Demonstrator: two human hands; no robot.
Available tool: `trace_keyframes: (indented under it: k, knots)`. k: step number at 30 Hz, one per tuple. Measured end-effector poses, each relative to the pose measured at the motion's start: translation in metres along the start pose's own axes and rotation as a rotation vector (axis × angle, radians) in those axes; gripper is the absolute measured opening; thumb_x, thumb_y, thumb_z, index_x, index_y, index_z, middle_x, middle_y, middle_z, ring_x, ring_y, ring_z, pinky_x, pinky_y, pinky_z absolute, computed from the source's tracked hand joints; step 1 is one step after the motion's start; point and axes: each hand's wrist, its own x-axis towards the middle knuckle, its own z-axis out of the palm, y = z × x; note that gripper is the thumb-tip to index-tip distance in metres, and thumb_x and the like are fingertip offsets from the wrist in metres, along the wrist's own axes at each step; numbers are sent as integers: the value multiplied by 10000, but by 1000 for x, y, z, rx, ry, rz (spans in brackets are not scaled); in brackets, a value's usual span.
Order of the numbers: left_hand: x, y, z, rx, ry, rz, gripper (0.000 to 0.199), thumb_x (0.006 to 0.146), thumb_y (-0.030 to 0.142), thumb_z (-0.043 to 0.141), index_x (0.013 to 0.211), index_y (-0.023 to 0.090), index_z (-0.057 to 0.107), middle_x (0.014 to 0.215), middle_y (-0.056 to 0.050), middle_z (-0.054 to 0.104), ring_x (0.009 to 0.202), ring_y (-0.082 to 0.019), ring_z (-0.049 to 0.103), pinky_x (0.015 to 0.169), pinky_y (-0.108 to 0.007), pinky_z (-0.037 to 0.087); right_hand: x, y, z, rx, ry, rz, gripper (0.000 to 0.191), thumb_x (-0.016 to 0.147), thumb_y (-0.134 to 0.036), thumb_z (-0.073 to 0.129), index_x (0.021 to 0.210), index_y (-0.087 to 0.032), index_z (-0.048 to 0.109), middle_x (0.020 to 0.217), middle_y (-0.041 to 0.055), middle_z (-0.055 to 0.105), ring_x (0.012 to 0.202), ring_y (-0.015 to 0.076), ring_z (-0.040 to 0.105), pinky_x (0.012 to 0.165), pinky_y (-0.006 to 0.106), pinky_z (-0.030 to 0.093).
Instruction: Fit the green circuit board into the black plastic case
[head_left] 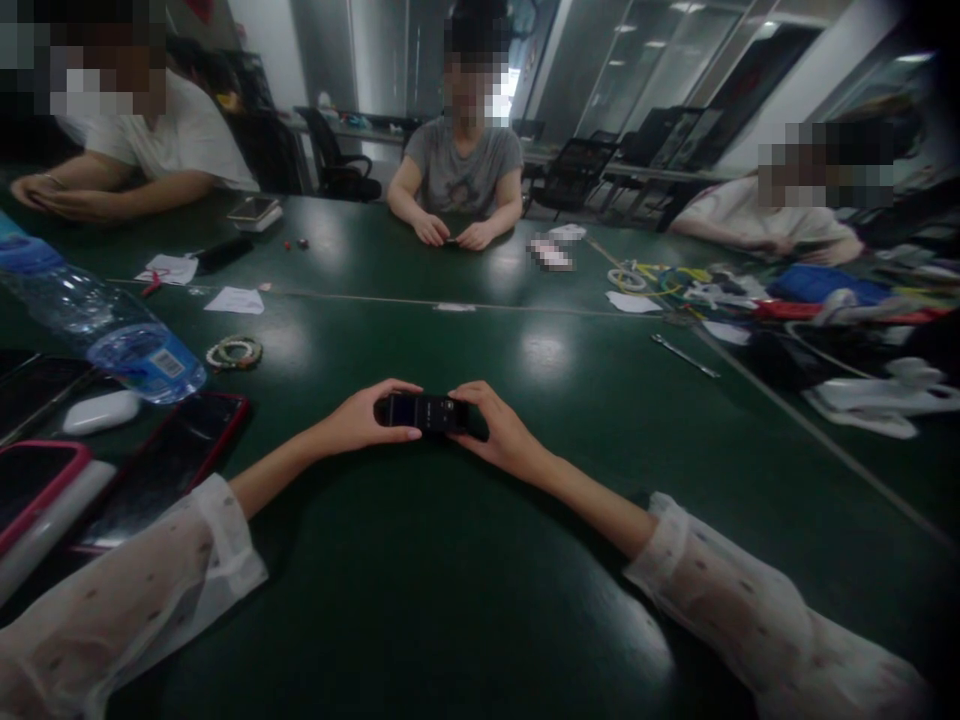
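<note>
Device (433, 412), small and black, being held between two bare hands over the middle of a dark green table (450, 580). Gripping its left end between thumb and fingers of the left hand (364, 415); gripping its right end the same way with the right hand (510, 430). Showing a dark, screen-like face towards the left and small pale markings towards the right, too small for reading. Leaving unclear any join between these two parts, and any contact with the table beneath.

Apparently steadying and handling it with both hands, as a judgement from the matching grips. Probably calling, in any turn or lift, for both hands moving in step, and for light fingertips around the screen-like part.

Lying to the left, beyond the sleeve: a red-edged phone (172, 465), near a white case (101, 411) and a partly filled bottle (142, 340). Resting just beyond, some beaded bracelets (234, 353). Lying off to the right, a wrench (684, 355), with tangled cables (660, 278) farther back.

Sitting across the table, a person in a grey shirt (469, 165), resting both hands near the far edge. Also sitting there, one person in white at far left (180, 140) and another at far right (787, 215).
</note>
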Motion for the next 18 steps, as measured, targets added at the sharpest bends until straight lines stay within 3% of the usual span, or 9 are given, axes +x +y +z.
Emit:
trace_keyframes:
  k: [5,9,18]
  knots:
    - [0,3,-2,-11,-32,-11,562,738,424,716,1242,255,534,1232,-82,597,1105,-265,595,914,-444,484,-2,-3,-2,-62,-71,-10,606,850,-212,623,1369,-324,333,1262,90,455,1114,252,528,874,486,540]
    - [1,-2,0,32,-19,-17,560,734,444,713,1236,263,542,1209,-75,610,1069,-266,610,890,-434,492,-3,-4,-3,-124,-96,-33,527,881,-204,581,1344,-365,386,1279,80,421,1114,245,520,877,479,537]
    - [1,0,1,116,-31,-25,571,757,498,675,1252,262,515,1222,-77,599,1066,-266,600,891,-423,484,-3,-4,-3,-180,-98,-49,465,902,-223,560,1326,-332,406,1257,88,421,1112,235,514,877,461,534]
